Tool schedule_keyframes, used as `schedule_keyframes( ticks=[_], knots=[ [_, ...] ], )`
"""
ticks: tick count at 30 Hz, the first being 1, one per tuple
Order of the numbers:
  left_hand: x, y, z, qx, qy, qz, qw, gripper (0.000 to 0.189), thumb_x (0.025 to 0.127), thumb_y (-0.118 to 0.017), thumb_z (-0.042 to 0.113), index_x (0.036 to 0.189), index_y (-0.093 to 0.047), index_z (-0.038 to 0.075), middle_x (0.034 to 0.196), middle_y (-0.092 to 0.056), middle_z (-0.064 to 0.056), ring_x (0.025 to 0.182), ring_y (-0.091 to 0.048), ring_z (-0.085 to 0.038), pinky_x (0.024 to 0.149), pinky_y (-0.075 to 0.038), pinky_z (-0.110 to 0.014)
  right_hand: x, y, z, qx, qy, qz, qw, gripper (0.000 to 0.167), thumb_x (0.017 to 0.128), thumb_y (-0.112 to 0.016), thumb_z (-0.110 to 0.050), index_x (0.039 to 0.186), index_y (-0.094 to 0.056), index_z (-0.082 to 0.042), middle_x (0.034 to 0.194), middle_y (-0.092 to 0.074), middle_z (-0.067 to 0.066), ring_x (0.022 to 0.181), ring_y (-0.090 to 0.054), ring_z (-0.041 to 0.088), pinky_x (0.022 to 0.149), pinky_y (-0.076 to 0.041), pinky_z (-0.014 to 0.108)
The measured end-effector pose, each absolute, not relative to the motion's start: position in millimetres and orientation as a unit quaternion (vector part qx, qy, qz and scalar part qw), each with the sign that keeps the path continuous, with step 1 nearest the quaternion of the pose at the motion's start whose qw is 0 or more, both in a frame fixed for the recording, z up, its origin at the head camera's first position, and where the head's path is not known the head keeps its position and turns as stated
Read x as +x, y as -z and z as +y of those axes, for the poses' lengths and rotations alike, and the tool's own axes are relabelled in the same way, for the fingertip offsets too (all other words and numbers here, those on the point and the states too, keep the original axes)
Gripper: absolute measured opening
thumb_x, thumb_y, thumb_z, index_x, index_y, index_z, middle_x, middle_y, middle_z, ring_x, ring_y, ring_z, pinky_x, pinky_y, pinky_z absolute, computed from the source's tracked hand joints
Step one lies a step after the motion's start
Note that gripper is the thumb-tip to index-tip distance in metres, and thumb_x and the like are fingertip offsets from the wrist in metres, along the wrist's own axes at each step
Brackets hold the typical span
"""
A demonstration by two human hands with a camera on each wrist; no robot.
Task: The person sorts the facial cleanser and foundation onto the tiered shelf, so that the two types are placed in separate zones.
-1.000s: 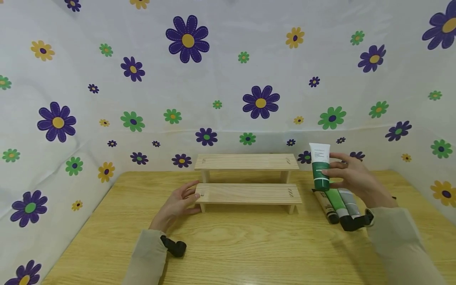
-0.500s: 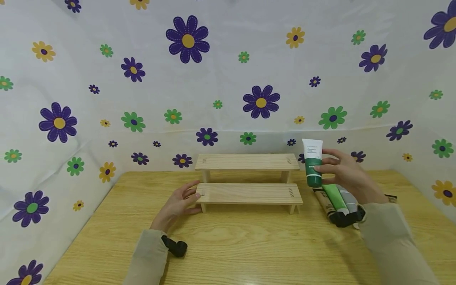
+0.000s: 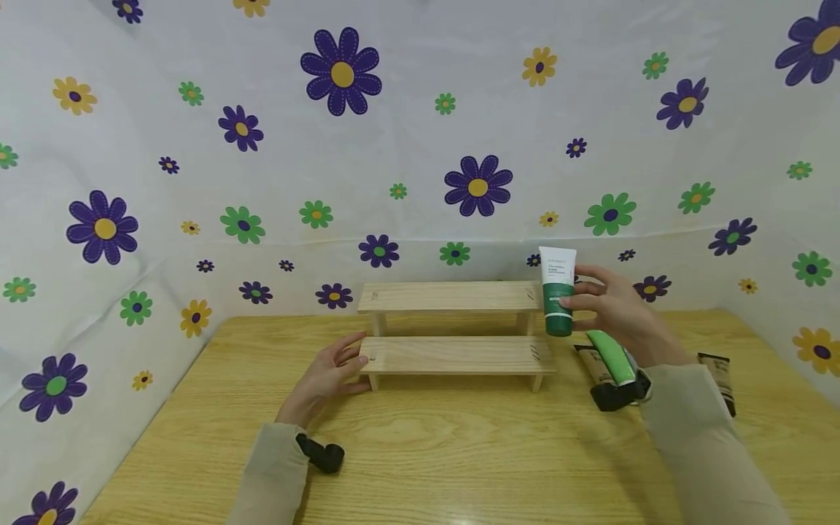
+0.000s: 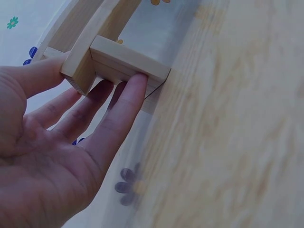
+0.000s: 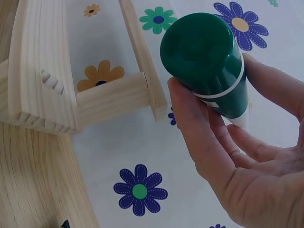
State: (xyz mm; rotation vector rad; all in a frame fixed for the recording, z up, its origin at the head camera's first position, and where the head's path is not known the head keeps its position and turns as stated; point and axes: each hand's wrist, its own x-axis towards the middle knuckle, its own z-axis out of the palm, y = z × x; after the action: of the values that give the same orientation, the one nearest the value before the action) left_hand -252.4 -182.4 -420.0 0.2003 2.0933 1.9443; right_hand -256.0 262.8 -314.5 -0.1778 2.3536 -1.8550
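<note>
A white and green squeeze tube (image 3: 558, 288), its dark green cap facing down, is held up by my right hand (image 3: 613, 310) beside the right end of a two-tier wooden shelf (image 3: 453, 355). In the right wrist view, thumb and fingers wrap the tube (image 5: 204, 57), and the shelf (image 5: 42, 71) stands off to the left. My left hand (image 3: 326, 375) holds the left end of the lower tier. Seen from the left wrist, the thumb lies on the board's corner and the fingers (image 4: 126, 111) reach round to the leg (image 4: 128, 59).
To the right of the shelf, several tubes lie on the wood-grain table (image 3: 420, 452): a green tube (image 3: 612, 356) and a tan tube (image 3: 593, 363), partly under my right wrist. Another tan tube (image 3: 720, 379) lies farther right. A flower-print sheet (image 3: 407, 146) hangs behind the table.
My right hand has carried the squeeze tube left and slightly up, from above the lying tubes to the shelf's right end. My left hand stays on the shelf.
</note>
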Motion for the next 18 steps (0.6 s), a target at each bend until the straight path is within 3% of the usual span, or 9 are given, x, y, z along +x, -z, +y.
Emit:
schedule_keyframes(
  ticks=[8, 18],
  knots=[
    [-253, 421, -184, 0.069, -0.668, 0.728, 0.138, 0.060, 0.106, -0.053, 0.006, 0.160, -0.026, 0.003, 0.154, -0.035, -0.031, 0.131, -0.047, -0.049, 0.093, -0.055, -0.051, -259, 313, 249, -0.046, 0.638, 0.767, 0.053, 0.081, 0.099, -0.064, -0.006, 0.162, -0.012, -0.003, 0.131, -0.040, 0.022, 0.116, -0.047, 0.032, 0.087, -0.059, 0.044],
    [-253, 420, -183, 0.068, -0.672, 0.725, 0.137, 0.061, 0.106, -0.053, 0.005, 0.160, -0.025, 0.002, 0.154, -0.035, -0.032, 0.130, -0.049, -0.047, 0.092, -0.055, -0.052, -262, 308, 232, -0.036, 0.660, 0.749, 0.044, 0.077, 0.099, -0.065, -0.004, 0.160, -0.019, -0.003, 0.133, -0.041, 0.020, 0.117, -0.047, 0.030, 0.088, -0.058, 0.042]
  ],
)
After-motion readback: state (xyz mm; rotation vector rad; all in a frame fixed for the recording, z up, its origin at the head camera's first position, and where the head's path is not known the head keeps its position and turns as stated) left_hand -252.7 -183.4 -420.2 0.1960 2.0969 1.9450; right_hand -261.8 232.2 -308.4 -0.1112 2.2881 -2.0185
